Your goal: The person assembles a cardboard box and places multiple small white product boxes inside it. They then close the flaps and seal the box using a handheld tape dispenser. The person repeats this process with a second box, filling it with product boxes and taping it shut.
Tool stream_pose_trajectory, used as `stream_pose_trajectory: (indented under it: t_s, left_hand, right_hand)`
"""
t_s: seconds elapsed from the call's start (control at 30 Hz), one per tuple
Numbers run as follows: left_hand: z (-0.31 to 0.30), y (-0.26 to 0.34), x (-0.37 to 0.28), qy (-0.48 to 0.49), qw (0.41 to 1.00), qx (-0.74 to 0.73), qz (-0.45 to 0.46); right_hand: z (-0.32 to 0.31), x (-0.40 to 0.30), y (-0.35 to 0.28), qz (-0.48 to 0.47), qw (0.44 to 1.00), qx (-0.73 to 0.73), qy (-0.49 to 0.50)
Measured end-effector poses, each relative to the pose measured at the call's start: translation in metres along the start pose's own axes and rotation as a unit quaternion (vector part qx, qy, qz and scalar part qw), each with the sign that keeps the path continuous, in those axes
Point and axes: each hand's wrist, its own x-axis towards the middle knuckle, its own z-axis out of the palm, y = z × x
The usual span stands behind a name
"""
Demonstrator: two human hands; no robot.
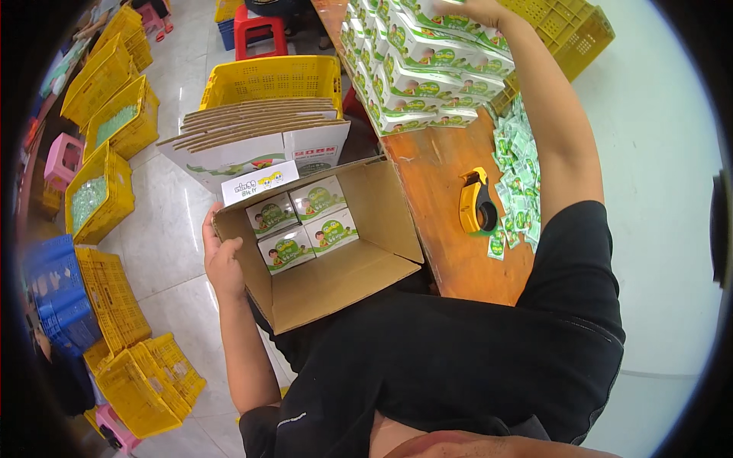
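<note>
My left hand (225,257) grips the left wall of an open cardboard carton (332,295), thumb inside the rim and fingers outside. Several small white-and-green printed boxes (331,233) sit together inside, against the far left part of the carton. At the top edge of the view, my right hand (478,11) reaches to the top of a tall stack of matching boxes (426,86). Its fingers touch an upper box, but the frame's edge cuts the hand off, so its grip is unclear. The stack stands on a wooden table (418,166).
A yellow-and-black tape dispenser (471,203) and a pile of green-and-white sachets (518,172) lie on the table. Flattened cartons (229,154) stand upright beyond the open one, before a yellow crate (275,80). A red stool (260,37) and more crates (111,286) occupy the floor.
</note>
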Motion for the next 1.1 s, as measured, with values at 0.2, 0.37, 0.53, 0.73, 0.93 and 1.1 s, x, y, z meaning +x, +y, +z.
stream_pose_trajectory:
  t_s: [0.2,0.37,0.53,0.73,0.93,1.1]
  left_hand:
    - [-0.012,0.0,0.002,0.015,0.999,0.026,0.035]
    - [-0.019,0.001,-0.005,0.031,0.992,0.104,0.062]
    - [-0.004,0.01,0.008,0.017,0.996,0.078,0.035]
    - [-0.002,0.011,0.029,0.04,0.999,-0.011,0.027]
    - [-0.02,0.009,0.022,0.023,0.999,0.027,0.032]
    - [-0.02,-0.001,0.002,-0.017,0.999,-0.023,0.04]
  right_hand:
    - [-0.015,-0.015,-0.031,-0.048,0.995,-0.07,-0.05]
    - [-0.034,-0.07,-0.092,-0.035,0.984,-0.169,0.041]
    - [0.017,-0.162,-0.133,-0.339,0.927,0.162,-0.005]
    - [0.204,-0.216,-0.331,-0.445,0.889,-0.026,-0.101]
    - [0.41,-0.186,-0.372,-0.413,0.907,-0.054,0.052]
    - [0.456,-0.194,-0.369,-0.377,0.92,0.109,0.016]
